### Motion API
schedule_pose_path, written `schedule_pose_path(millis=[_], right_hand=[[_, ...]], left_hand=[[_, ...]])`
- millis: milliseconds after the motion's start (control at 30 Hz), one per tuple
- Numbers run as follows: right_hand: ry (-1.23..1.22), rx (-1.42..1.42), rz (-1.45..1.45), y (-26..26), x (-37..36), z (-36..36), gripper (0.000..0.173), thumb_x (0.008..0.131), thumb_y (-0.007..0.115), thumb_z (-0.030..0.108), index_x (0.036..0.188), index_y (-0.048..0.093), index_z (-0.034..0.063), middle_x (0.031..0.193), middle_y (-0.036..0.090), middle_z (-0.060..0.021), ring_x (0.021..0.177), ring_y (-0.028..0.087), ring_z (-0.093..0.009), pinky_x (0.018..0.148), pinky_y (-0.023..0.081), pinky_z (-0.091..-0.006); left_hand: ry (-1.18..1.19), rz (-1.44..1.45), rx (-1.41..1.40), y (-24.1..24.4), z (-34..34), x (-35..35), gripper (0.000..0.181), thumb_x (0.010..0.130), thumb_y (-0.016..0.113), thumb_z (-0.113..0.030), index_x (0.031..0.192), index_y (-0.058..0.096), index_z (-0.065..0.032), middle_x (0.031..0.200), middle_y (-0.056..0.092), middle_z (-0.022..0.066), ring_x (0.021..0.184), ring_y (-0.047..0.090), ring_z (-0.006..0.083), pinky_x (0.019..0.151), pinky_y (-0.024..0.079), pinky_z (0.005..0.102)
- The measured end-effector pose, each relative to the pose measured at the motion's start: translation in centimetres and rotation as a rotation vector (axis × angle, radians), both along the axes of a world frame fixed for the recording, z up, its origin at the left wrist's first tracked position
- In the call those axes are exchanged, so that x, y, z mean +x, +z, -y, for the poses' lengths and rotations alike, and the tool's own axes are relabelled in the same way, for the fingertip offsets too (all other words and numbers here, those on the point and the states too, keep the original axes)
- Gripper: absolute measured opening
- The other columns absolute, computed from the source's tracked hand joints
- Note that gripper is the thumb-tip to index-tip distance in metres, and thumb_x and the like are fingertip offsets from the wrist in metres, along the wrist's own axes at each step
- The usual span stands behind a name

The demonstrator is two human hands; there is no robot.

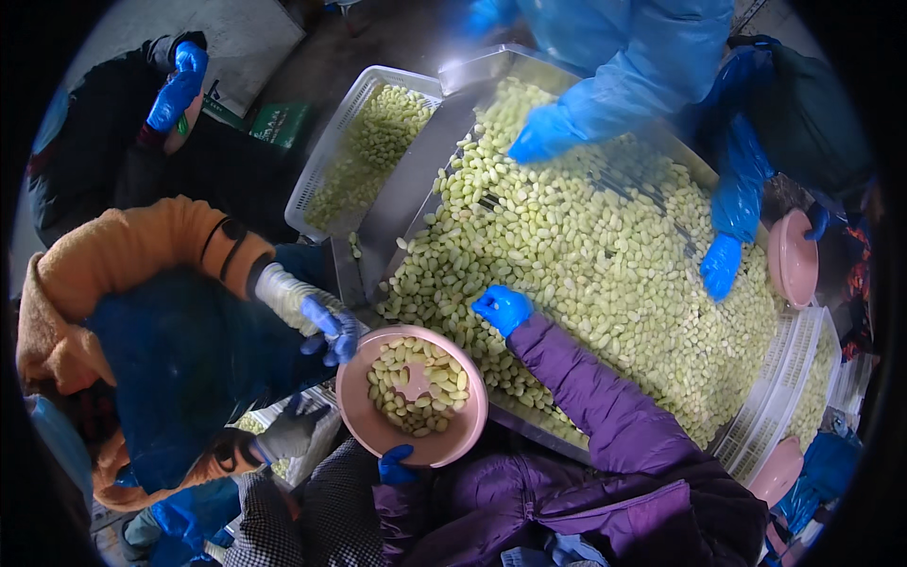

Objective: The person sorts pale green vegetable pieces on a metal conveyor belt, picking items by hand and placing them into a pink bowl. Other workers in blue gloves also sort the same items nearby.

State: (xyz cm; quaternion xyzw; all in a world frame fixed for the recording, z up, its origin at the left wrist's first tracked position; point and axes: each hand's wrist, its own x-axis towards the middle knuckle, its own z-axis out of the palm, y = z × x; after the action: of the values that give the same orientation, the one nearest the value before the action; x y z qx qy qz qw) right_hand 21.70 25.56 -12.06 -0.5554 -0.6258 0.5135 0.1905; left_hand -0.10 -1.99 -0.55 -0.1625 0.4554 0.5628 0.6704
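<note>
My left hand (397,464), in a blue glove, grips the near rim of a pink plastic bowl (358,400). Pale green oval grapes (419,419) lie in the bowl, and part of its bottom shows between them. Over a metal sorting table (407,195) heaped with loose green grapes (567,262), my right hand (504,310) is bent with its blue-gloved fingertips drawn together at the pile. Whether a grape is between those fingertips cannot be made out. Purple quilted sleeves cover both my arms.
A white perforated crate (301,191) of grapes stands beyond the table's left edge. A co-worker's gloved hand (329,329) is close to my bowl's left rim. Other workers' blue-gloved hands (545,135) reach over the pile. More white crates (769,383) and a pink bowl (793,259) line the right side.
</note>
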Motion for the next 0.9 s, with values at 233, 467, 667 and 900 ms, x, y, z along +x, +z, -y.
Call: schedule_pose_path(millis=[233, 467, 667, 900], right_hand=[[0.336, 0.309, 0.14, 0.2, -3.5, -2.2, 0.026, 0.087, 0.057, 0.035, 0.103, 0.061, 0.0154, 0.095, 0.065, -0.0101, 0.081, 0.064, -0.029, 0.072, 0.051, -0.0403], [0.527, 0.327, 0.189, -1.4, -2.7, -4.6, 0.034, 0.086, 0.056, 0.032, 0.117, 0.06, 0.0193, 0.096, 0.066, -0.0108, 0.08, 0.064, -0.031, 0.072, 0.051, -0.0409], [0.28, -0.151, -0.141, 1.3, 3.7, -0.3, 0.035, 0.084, 0.063, 0.031, 0.116, 0.062, 0.0174, 0.094, 0.067, -0.0093, 0.08, 0.065, -0.027, 0.071, 0.052, -0.0373], [0.278, 0.028, -0.003, 1.4, 3.0, 1.5, 0.021, 0.083, 0.066, 0.028, 0.099, 0.069, 0.0152, 0.095, 0.068, -0.0112, 0.081, 0.067, -0.024, 0.071, 0.053, -0.0337]], left_hand=[[-0.003, -0.003, -0.007, 0.5, -0.7, -0.5, 0.074, 0.071, 0.053, -0.001, 0.14, 0.026, 0.0009, 0.137, 0.038, 0.0249, 0.124, 0.041, 0.0428, 0.104, 0.036, 0.0539], [-0.018, 0.016, -0.008, 0.2, -1.1, -0.4, 0.074, 0.071, 0.053, -0.001, 0.14, 0.027, 0.0015, 0.136, 0.039, 0.0251, 0.124, 0.042, 0.0429, 0.104, 0.037, 0.0537], [-0.004, 0.023, -0.015, 0.1, -0.5, -0.5, 0.073, 0.071, 0.053, -0.001, 0.139, 0.028, 0.0021, 0.135, 0.04, 0.0253, 0.123, 0.042, 0.0429, 0.103, 0.037, 0.0535], [-0.002, 0.015, 0.003, 0.0, 0.0, -0.7, 0.072, 0.071, 0.053, 0.0, 0.139, 0.029, 0.0027, 0.135, 0.041, 0.0255, 0.122, 0.043, 0.0429, 0.103, 0.038, 0.0532]])
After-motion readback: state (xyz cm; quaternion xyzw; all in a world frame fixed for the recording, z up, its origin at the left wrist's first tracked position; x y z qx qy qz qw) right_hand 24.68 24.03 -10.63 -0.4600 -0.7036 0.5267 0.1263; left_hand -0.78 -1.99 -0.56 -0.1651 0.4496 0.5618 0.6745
